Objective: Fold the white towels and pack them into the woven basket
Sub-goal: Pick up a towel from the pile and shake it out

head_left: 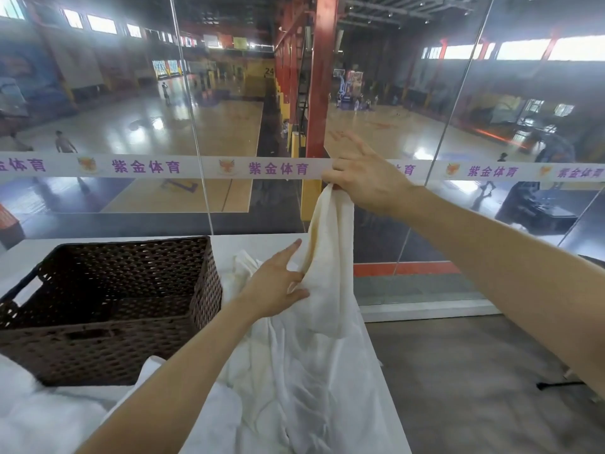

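Note:
My right hand (363, 181) pinches the top corner of a white towel (327, 257) and holds it up above the table, so the cloth hangs down in a long drape. My left hand (278, 283) reaches into the hanging cloth lower down, fingers spread, with the thumb and fingers closing on a fold at its edge. A dark brown woven basket (203, 290) stands on the table to the left of both hands, with nothing visible inside. More white towels (294, 388) lie crumpled on the table below the hanging one.
The white table (255, 240) ends at a glass wall (196, 109) with a white banner strip. Its right edge drops to a grey floor (474, 371). Another pile of white cloth (39, 414) lies at the near left, in front of the basket.

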### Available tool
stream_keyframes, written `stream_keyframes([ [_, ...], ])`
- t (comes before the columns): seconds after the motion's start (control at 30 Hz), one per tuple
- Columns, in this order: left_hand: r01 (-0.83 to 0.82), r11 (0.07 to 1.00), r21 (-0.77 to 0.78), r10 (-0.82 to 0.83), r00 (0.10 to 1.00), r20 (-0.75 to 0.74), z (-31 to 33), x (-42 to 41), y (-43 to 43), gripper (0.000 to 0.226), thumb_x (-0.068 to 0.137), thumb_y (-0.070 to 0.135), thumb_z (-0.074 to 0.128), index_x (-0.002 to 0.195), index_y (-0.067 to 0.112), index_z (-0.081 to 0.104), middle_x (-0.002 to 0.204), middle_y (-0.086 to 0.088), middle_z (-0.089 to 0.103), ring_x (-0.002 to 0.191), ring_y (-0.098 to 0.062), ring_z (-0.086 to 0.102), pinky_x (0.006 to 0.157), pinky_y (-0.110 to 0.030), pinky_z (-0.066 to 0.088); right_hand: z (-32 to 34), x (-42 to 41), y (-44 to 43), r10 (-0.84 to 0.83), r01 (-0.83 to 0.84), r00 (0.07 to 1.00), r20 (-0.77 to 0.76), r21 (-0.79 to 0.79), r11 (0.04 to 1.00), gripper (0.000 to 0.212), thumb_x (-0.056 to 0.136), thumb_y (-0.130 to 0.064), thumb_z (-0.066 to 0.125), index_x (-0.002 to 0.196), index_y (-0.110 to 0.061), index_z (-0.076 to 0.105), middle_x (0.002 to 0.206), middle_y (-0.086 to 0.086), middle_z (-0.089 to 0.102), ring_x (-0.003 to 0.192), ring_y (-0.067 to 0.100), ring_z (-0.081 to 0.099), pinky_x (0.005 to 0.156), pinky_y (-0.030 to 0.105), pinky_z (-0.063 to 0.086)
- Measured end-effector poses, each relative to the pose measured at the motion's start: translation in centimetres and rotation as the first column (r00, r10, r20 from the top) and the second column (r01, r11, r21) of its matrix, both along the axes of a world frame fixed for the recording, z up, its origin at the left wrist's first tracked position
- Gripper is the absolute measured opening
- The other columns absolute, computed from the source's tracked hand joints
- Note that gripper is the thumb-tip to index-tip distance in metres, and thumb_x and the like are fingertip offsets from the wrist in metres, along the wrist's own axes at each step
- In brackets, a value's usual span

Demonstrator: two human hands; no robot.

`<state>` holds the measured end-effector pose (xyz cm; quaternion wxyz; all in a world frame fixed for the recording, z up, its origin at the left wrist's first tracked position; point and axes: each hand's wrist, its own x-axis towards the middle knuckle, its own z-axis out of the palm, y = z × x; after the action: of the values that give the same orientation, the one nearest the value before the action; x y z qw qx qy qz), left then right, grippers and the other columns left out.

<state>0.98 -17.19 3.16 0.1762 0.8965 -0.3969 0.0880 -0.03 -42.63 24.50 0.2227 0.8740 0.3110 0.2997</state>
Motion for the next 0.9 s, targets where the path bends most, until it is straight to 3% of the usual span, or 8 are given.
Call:
stream_keyframes([
  [0.03,-0.030,0.995,-0.095,0.024,0.997,-0.067,-0.1,-0.1,0.0,0.025,0.101,0.047,0.072,0.103,0.026,0.084,0.171,0.000,0.040,0.147,-0.009,0.044,0.118,-0.029,0.040,-0.2,0.1,0.0,0.005,-0.005,1.000,0.002,0.007,1.000,0.032,0.092,-0.003,0.073,0.117,-0.022,0.069,0.098,0.002,0.070,0.104,0.030,0.066,0.127,0.066,0.020],
  [0.13,-0.148,0.970,-0.191,0.106,0.972,-0.212,-0.4,-0.6,-0.6,0.017,0.100,0.033,0.074,0.102,0.021,0.087,0.114,0.004,0.079,0.104,-0.014,0.071,0.093,-0.030,0.054,-0.9,-0.1,0.3,0.012,-0.011,0.999,-0.030,0.023,1.000,0.030,0.090,-0.001,0.072,0.111,-0.023,0.070,0.093,-0.001,0.068,0.103,0.028,0.067,0.127,0.066,0.020],
  [0.3,-0.371,0.873,-0.317,0.289,0.916,-0.277,-0.8,-0.3,0.6,0.010,0.090,0.028,0.074,0.090,0.018,0.073,0.095,0.003,0.071,0.088,-0.019,0.064,0.082,-0.034,0.050,-2.3,-0.4,-0.1,-0.070,0.086,0.989,-0.128,0.119,0.989,0.024,0.093,-0.005,0.070,0.097,-0.028,0.062,0.101,-0.001,0.070,0.113,0.028,0.065,0.131,0.060,0.016],
  [0.4,-0.441,0.813,-0.380,0.398,0.898,-0.188,0.7,1.2,3.0,0.010,0.098,0.028,0.066,0.091,0.024,0.060,0.094,0.003,0.065,0.084,-0.024,0.062,0.078,-0.038,0.049,-3.5,-1.0,-1.8,-0.274,0.302,0.945,-0.176,0.161,0.940,0.017,0.097,-0.025,0.073,0.112,-0.028,0.066,0.125,0.005,0.069,0.130,0.030,0.055,0.129,0.057,0.022],
  [0.47,-0.412,0.851,-0.325,0.414,0.908,-0.065,1.9,2.5,5.1,0.015,0.105,0.037,0.057,0.094,0.027,0.054,0.090,0.006,0.063,0.078,-0.023,0.062,0.073,-0.040,0.053,-4.4,-1.7,-3.0,-0.446,0.489,0.850,-0.279,0.103,0.866,0.036,0.095,-0.033,0.075,0.129,-0.023,0.067,0.135,0.010,0.064,0.134,0.034,0.049,0.124,0.057,0.030],
  [0.6,-0.260,0.962,-0.078,0.270,0.942,0.198,4.5,4.4,7.6,0.032,0.111,0.054,0.042,0.102,0.025,0.050,0.097,0.005,0.061,0.081,-0.027,0.066,0.069,-0.049,0.057,-6.3,-3.2,-4.3,-0.468,0.613,0.732,-0.495,0.180,0.770,0.010,0.097,-0.038,0.074,0.091,-0.031,0.069,0.099,-0.006,0.067,0.106,0.020,0.056,0.109,0.052,0.047],
  [0.73,-0.182,0.983,0.035,0.162,0.936,0.312,7.3,5.6,8.8,0.050,0.108,0.070,0.034,0.088,0.027,0.052,0.085,0.008,0.062,0.078,-0.022,0.065,0.064,-0.042,0.053,-7.9,-4.5,-4.7,-0.410,0.671,0.713,-0.569,0.383,0.635,0.011,0.099,-0.035,0.071,0.092,-0.028,0.077,0.086,-0.007,0.070,0.078,0.013,0.064,0.086,0.037,0.063],
  [0.9,-0.119,0.992,0.029,0.103,0.940,0.327,10.0,5.3,9.4,0.069,0.098,0.081,0.046,0.069,0.021,0.065,0.067,0.010,0.055,0.064,-0.017,0.055,0.059,-0.040,0.048,-8.5,-5.7,-5.1,-0.410,0.705,0.700,-0.585,0.471,0.530,0.012,0.099,-0.029,0.069,0.088,-0.026,0.075,0.083,-0.005,0.071,0.076,0.015,0.067,0.080,0.034,0.063],
])
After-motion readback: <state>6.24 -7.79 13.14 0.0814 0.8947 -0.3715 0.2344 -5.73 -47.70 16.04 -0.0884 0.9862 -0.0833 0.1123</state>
